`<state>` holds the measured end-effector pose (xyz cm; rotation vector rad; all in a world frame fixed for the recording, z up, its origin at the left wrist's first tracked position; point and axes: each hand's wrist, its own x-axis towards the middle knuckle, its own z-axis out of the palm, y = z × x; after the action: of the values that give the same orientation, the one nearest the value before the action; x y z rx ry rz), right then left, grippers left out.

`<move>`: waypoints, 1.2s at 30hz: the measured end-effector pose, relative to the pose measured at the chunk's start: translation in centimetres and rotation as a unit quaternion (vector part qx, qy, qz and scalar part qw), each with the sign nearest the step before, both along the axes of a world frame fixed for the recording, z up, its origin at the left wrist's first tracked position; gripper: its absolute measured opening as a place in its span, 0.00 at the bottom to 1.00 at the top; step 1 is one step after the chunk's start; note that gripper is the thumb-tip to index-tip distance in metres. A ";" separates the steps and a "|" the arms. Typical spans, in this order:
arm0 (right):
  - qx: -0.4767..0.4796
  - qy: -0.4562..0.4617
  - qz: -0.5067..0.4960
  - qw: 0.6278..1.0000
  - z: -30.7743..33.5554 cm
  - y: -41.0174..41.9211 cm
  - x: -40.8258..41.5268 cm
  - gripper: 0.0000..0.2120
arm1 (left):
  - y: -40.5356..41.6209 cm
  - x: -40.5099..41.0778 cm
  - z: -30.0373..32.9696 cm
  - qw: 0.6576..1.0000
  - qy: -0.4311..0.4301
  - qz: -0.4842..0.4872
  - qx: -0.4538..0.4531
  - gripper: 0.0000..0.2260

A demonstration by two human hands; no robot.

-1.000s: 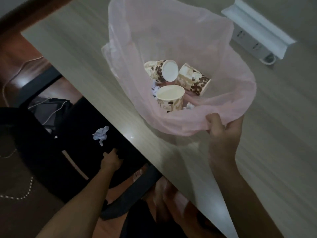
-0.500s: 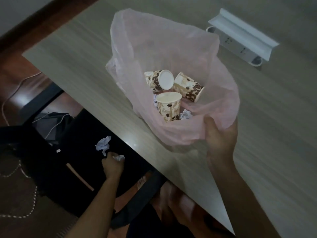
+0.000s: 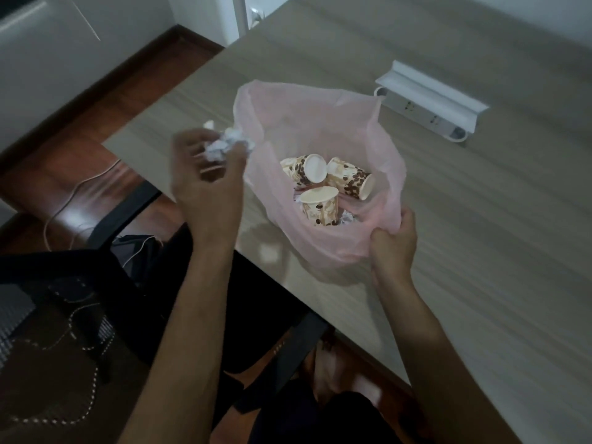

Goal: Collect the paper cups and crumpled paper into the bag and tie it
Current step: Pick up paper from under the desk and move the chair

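Head view looks down on a pink plastic bag (image 3: pixel 320 129) standing open near the corner of a wood-grain table (image 3: pixel 480 251). Three paper cups (image 3: pixel 318 205) with a coffee-bean print lie inside it, with bits of crumpled paper tucked among them. The left hand (image 3: pixel 205 184) hovers just beside the bag's left rim, its fingers curled round a wad of crumpled paper (image 3: pixel 226 144); motion blur hides the exact finger placement. The right hand (image 3: pixel 394 241) pinches the near rim of the bag, fingers bunched on the film, holding the mouth open.

The wad looks very light and soft, so a loose grip should do. The bag is thin, limp and probably slippery; it would likely sag shut unless held by the rim, and the gathered rim is the place to grasp for tying. The cups look light and easily crushed.

A white socket strip (image 3: pixel 429 100) sits well apart behind the bag. A black chair (image 3: pixel 64 283) stands at the table's left edge, below the left arm. Nothing appears to block the path from wad to opening.
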<state>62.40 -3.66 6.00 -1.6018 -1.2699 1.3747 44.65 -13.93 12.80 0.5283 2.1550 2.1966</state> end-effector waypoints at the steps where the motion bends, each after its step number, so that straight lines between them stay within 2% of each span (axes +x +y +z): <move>1: -0.002 0.003 -0.002 1.000 0.1 -0.3 0.0 0.33 | 1.2 0.5 0.6 0.999 0.025 -0.031 -0.019 0.12; 3: -0.001 0.008 -0.009 1.000 0.3 -0.7 0.0 0.33 | 3.1 0.9 0.6 0.980 0.096 -0.122 -0.125 0.15; 5: 0.004 0.011 -0.011 1.000 0.5 -1.2 -0.1 0.33 | 4.0 1.1 -0.4 0.921 0.171 -0.220 -0.273 0.22; 6: 0.008 0.012 -0.008 1.000 0.7 -1.4 -0.1 0.33 | 4.1 1.1 -1.0 0.899 0.188 -0.245 -0.311 0.24; 7: 0.010 0.011 -0.004 1.000 0.8 -1.6 -0.2 0.32 | 3.9 1.1 -1.5 0.894 0.199 -0.247 -0.317 0.24; 9: 0.014 0.005 0.004 1.000 0.8 -1.8 -0.2 0.32 | 3.1 1.1 -2.1 0.921 0.213 -0.189 -0.264 0.18; 11: 0.018 -0.001 0.007 1.000 0.8 -2.0 -0.2 0.32 | 2.0 0.5 -3.4 0.961 0.188 -0.079 -0.189 0.11; 13: 0.020 -0.003 0.006 1.000 0.6 -2.1 -0.4 0.33 | 0.3 -0.9 -6.0 0.983 0.093 0.007 -0.159 0.07; 15: 0.018 -0.013 0.008 1.000 0.4 -2.4 -0.6 0.32 | -1.6 -2.5 -10.0 0.981 -0.018 0.037 -0.188 0.06; 17: 0.017 -0.025 0.012 0.999 0.0 -2.7 -0.7 0.32 | -3.8 -3.5 -14.6 0.960 -0.077 0.032 -0.269 0.06; 21: 0.012 -0.034 0.020 0.999 -1.3 -3.3 -0.8 0.29 | -7.9 -4.2 -23.1 0.893 -0.140 -0.012 -0.428 0.11; 26: 0.065 -0.037 0.016 0.997 -2.7 -4.1 -0.3 0.30 | -10.2 -5.3 -29.9 0.840 -0.168 -0.046 -0.513 0.16; 29: 0.079 -0.035 0.014 0.996 -3.0 -4.6 0.2 0.31 | -11.2 -6.4 -33.9 0.783 -0.192 -0.128 -0.577 0.28; 30: 0.075 -0.035 0.014 0.996 -3.1 -4.5 0.4 0.31 | -11.2 -6.8 -34.9 0.756 -0.190 -0.165 -0.605 0.31; 32: 0.070 -0.038 0.023 0.997 -3.5 -4.5 0.7 0.31 | -11.0 -6.9 -36.2 0.709 -0.153 -0.223 -0.652 0.28; 34: 0.068 -0.045 0.031 0.996 -3.6 -4.6 1.0 0.32 | -10.7 -6.7 -37.3 0.696 -0.109 -0.262 -0.660 0.27; 36: 0.067 -0.050 0.036 0.996 -3.9 -4.8 1.3 0.32 | -11.0 -6.3 -38.5 0.697 -0.111 -0.291 -0.645 0.27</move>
<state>63.74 -8.45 2.11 -1.5626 -1.4602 1.2360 38.31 -24.94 -25.73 0.5946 2.2411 0.1544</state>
